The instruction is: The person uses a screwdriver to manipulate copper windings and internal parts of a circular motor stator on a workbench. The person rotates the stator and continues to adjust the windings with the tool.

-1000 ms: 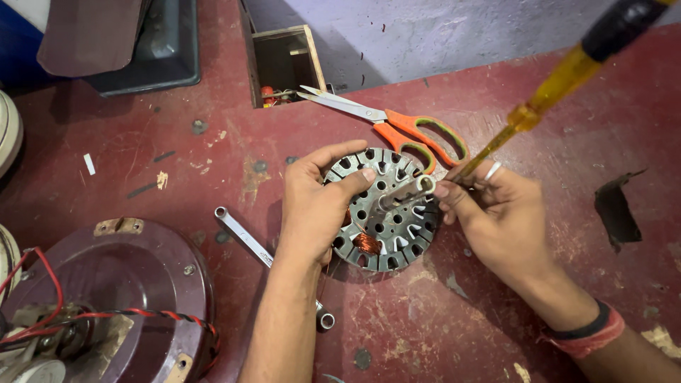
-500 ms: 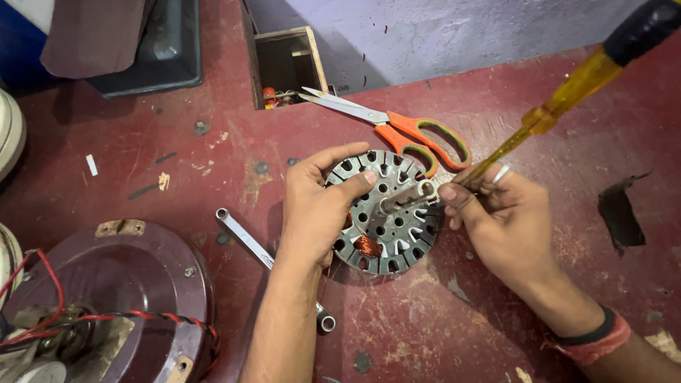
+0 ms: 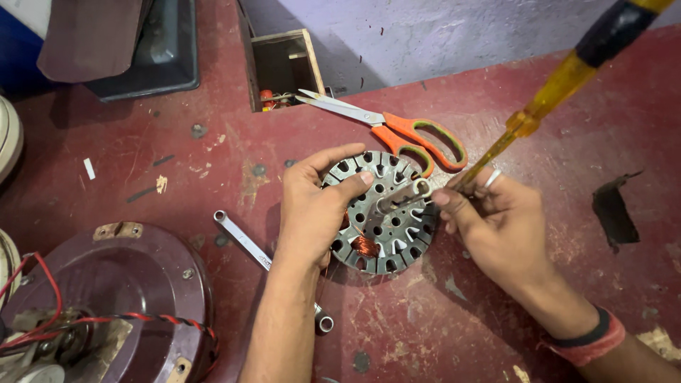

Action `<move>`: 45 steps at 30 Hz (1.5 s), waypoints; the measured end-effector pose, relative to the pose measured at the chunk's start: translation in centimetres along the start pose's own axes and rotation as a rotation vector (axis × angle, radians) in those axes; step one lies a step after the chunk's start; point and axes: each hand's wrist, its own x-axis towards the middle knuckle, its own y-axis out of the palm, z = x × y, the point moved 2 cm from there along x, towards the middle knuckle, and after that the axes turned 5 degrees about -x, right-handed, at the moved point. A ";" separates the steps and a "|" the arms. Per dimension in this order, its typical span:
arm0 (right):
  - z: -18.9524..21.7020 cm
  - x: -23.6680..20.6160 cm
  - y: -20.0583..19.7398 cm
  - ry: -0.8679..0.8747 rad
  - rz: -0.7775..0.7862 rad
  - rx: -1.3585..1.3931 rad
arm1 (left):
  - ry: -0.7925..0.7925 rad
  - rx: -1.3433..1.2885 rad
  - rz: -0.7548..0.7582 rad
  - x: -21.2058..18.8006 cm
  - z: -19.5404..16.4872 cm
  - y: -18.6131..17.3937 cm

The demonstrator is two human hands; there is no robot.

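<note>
The slotted motor stator [image 3: 383,213] lies on the red floor [image 3: 496,319], only one slot showing copper winding [image 3: 365,246]. The left hand [image 3: 312,209] grips its rim; the right hand [image 3: 496,216] pinches a yellow-handled screwdriver [image 3: 560,89]. Orange scissors [image 3: 397,128] lie just beyond.

1. Behind your work you have orange-handled scissors [image 3: 397,128] lying on the red floor [image 3: 496,312].
2. A small open wooden box [image 3: 284,65] sits near the scissor tips.
3. To your left, a box spanner [image 3: 245,243] lies beside a maroon fan housing [image 3: 106,298] with red wires [image 3: 142,319].
</note>
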 end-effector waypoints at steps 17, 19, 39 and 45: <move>-0.3 -0.1 -0.1 0.005 -0.022 0.008 | -0.005 -0.015 0.000 -0.1 0.1 -0.1; -0.3 -0.1 -0.1 0.014 -0.027 0.014 | -0.003 -0.051 0.019 -0.1 0.1 0.0; -0.3 0.2 -0.1 0.011 -0.030 0.008 | -0.016 -0.033 0.011 -0.2 -0.2 0.0; -0.3 0.0 0.1 0.022 0.004 0.059 | -0.030 0.016 -0.009 -0.2 -0.3 0.0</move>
